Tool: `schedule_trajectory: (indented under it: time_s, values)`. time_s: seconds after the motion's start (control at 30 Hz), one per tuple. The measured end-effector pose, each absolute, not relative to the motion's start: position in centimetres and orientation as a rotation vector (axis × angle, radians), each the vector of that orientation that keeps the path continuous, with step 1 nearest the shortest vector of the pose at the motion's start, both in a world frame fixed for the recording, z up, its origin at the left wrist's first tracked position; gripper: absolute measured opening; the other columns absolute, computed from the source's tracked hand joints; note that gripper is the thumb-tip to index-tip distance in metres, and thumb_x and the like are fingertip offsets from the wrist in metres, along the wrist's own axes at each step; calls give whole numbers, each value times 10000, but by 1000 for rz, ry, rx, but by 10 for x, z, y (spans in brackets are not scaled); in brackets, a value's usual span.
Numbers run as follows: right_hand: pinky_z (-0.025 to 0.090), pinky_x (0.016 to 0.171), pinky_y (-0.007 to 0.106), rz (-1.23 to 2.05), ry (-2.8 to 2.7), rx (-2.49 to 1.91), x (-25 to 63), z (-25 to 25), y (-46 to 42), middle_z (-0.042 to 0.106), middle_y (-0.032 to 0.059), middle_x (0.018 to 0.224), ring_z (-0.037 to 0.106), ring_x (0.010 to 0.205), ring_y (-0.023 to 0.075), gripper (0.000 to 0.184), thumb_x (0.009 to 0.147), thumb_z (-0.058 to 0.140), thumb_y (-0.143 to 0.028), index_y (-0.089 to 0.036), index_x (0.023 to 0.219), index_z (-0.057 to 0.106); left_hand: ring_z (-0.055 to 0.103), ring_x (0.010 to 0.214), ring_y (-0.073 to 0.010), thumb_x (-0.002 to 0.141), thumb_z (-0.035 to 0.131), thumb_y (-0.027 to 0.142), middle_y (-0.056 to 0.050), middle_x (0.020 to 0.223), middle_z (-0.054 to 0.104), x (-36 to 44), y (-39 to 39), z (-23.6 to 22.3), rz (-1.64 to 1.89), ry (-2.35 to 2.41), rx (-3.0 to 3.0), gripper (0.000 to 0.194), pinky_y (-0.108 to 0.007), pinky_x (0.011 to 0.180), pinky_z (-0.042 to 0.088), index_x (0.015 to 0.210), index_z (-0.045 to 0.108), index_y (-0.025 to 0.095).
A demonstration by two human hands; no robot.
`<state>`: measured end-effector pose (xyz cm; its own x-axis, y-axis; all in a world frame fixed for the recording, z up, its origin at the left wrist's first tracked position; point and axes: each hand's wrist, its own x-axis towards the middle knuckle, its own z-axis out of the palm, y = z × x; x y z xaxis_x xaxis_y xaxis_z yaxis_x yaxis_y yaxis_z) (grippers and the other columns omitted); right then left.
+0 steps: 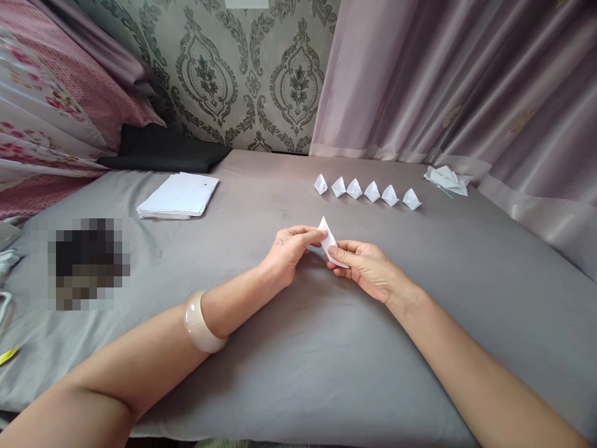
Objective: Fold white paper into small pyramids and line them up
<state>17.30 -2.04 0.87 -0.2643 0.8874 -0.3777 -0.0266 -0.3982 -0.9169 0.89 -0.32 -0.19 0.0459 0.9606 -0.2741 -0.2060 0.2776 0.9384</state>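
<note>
A small piece of folded white paper (328, 239) is pinched between my two hands above the grey cloth. My left hand (293, 247) grips its upper left edge with thumb and fingers. Lower down, my right hand (362, 264) holds the other end, its thumb pressed on the paper's face. The paper tapers to a point at the top; its far side is hidden. Beyond my hands stands a row of several small folded paper boats (354, 188), each with a peaked middle.
A stack of white paper sheets (180, 195) lies at the back left, before a black cloth (163, 148). At the far right sits a pile of paper scraps (448, 180). A yellow object (8, 354) lies at the left edge. Curtains (420, 74) hang on both sides.
</note>
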Motion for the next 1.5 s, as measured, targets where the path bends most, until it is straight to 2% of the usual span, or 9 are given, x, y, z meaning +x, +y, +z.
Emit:
schedule_trajectory:
  time_s: [0.27, 0.37, 0.5, 0.77, 0.9, 1.03, 1.17, 1.27, 1.5]
  values:
    - [470, 590, 183, 1964, -1134, -1311, 180, 14, -19, 628, 0, 760, 542, 618, 46, 252, 667, 818, -329, -147, 809, 718, 562, 701, -167, 596, 740, 183, -30, 639, 617, 10, -6, 6, 1075, 1139, 831, 112, -331, 765, 421, 551, 640, 161]
    - [458, 567, 194, 1910, -1131, -1365, 181, 14, -20, 639, 8, 734, 519, 578, 45, 275, 660, 818, -360, -142, 790, 711, 578, 732, -169, 656, 752, 241, -48, 695, 651, 9, -6, 5, 1041, 1070, 862, 127, -331, 797, 427, 626, 670, 149]
    - [460, 566, 199, 1746, -1173, -1342, 181, 13, -25, 659, 16, 743, 541, 587, 57, 279, 675, 797, -399, -147, 741, 696, 625, 783, -182, 702, 767, 339, -72, 793, 696, 9, -7, -2, 940, 887, 905, 222, -348, 861, 441, 764, 700, 136]
    - [514, 553, 177, 1744, -1133, -1327, 178, 10, -29, 704, 59, 806, 637, 670, 96, 273, 709, 778, -403, -148, 794, 725, 627, 726, -131, 696, 776, 269, -7, 712, 679, 14, -12, -4, 1131, 947, 902, 156, -293, 814, 454, 705, 677, 148]
    - [525, 515, 178, 1698, -1142, -1337, 178, 10, -32, 698, 57, 729, 627, 595, 90, 291, 704, 782, -417, -137, 754, 723, 644, 761, -147, 728, 759, 301, -29, 756, 695, 14, -11, -2, 1077, 843, 892, 192, -310, 846, 467, 767, 679, 132]
    - [545, 516, 180, 1655, -1125, -1358, 176, 11, -32, 689, 46, 687, 620, 550, 82, 303, 703, 781, -427, -132, 714, 715, 661, 862, -157, 724, 769, 232, -41, 821, 719, 13, -11, -5, 1019, 723, 873, 208, -303, 895, 459, 880, 668, 139]
    - [569, 554, 197, 1628, -1162, -1316, 173, 12, -33, 706, 49, 733, 648, 586, 96, 311, 725, 757, -447, -139, 741, 718, 661, 824, -146, 716, 772, 230, -41, 834, 725, 13, -12, -3, 1045, 723, 879, 182, -292, 874, 465, 824, 653, 143]
    - [576, 573, 214, 1630, -1234, -1296, 172, 14, -35, 720, 64, 777, 673, 626, 117, 342, 765, 708, -485, -144, 774, 723, 664, 783, -150, 742, 750, 304, -43, 790, 716, 12, -12, 0, 1055, 762, 866, 197, -293, 840, 479, 773, 646, 139]
    - [561, 521, 219, 1604, -1309, -1312, 171, 14, -38, 703, 56, 715, 680, 596, 134, 360, 779, 686, -502, -146, 733, 708, 671, 852, -169, 776, 721, 326, -19, 802, 703, 12, -11, 1, 1098, 779, 773, 203, -298, 821, 482, 869, 618, 178]
